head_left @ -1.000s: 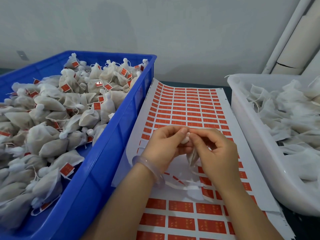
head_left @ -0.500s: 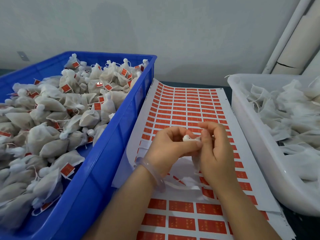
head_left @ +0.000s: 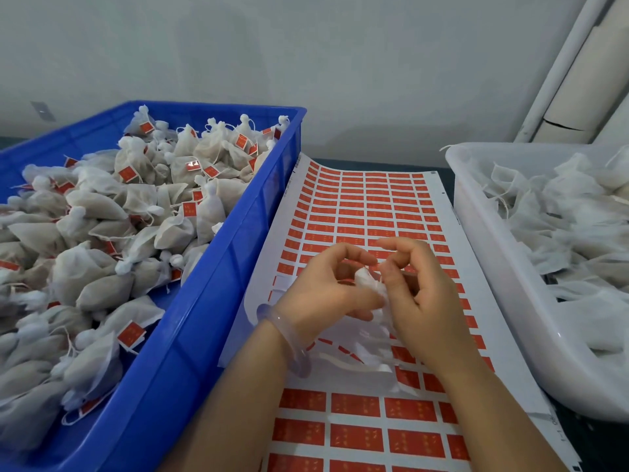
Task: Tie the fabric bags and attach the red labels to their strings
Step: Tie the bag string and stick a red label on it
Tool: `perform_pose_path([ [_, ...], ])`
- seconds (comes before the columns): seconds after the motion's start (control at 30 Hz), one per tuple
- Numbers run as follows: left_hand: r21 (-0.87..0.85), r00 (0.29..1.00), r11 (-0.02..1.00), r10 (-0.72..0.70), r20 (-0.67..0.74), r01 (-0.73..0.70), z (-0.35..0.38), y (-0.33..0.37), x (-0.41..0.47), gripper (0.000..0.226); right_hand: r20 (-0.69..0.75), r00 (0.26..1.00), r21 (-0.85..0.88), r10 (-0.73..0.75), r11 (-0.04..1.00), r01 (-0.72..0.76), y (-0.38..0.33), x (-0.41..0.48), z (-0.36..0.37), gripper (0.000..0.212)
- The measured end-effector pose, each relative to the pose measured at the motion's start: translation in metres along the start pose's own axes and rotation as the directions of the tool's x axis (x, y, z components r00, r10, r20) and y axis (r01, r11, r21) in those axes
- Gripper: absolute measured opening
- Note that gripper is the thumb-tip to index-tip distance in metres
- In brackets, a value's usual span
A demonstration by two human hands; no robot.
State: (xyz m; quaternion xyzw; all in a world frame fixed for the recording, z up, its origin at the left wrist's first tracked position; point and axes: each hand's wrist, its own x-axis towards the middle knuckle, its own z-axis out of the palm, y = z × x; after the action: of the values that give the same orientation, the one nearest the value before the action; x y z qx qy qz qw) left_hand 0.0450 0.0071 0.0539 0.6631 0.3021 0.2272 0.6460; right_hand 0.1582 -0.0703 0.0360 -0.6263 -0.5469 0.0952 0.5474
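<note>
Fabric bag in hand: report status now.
Both on it: left hand and right hand pinch the fabric bag above the label sheet. Top bunched, no red label seen on it. Nothing in the way.

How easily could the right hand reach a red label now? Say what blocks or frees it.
Probably yes: the right hand is just above the label sheet, nothing between them. But it and the left hand both hold the bag, so it must let go first.
</note>
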Motion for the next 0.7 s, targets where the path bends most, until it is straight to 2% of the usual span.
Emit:
perform_pose_path([
  [0.13, 0.055, 1.000, 0.998, -0.004, 0.014, 0.004, -0.0017, -0.0003, -0.0003, 0.046, 0.010, 1.000, 0.018, 0.003, 1.000, -0.003, 0.0007, 0.0017, -0.0021, 0.018],
  [0.23, 0.013, 1.000, 1.000, -0.012, -0.028, 0.012, -0.0060, 0.0008, 0.0007, 0.043, 0.012, 1.000, 0.015, -0.013, 1.000, 0.013, 0.0007, 0.0013, -0.0021, 0.027],
  [0.33, -0.002, 0.999, 1.000, -0.010, -0.038, 0.010, -0.0076, 0.0016, 0.0009, 0.041, 0.007, 1.000, 0.011, -0.011, 1.000, 0.011, 0.0002, 0.0012, -0.0012, 0.026],
  [0.5, 0.089, 0.995, 0.992, 0.083, 0.061, -0.088, -0.0023, 0.0013, -0.0024, 0.044, 0.013, 1.000, 0.033, 0.023, 0.999, -0.023, 0.0011, 0.0015, -0.0015, 0.025],
  [0.7, 0.105, 0.983, 0.979, 0.180, -0.017, -0.178, -0.0002, 0.0022, -0.0036, 0.027, 0.009, 0.997, 0.063, 0.077, 0.995, -0.078, 0.0010, 0.0003, 0.0021, 0.022],
])
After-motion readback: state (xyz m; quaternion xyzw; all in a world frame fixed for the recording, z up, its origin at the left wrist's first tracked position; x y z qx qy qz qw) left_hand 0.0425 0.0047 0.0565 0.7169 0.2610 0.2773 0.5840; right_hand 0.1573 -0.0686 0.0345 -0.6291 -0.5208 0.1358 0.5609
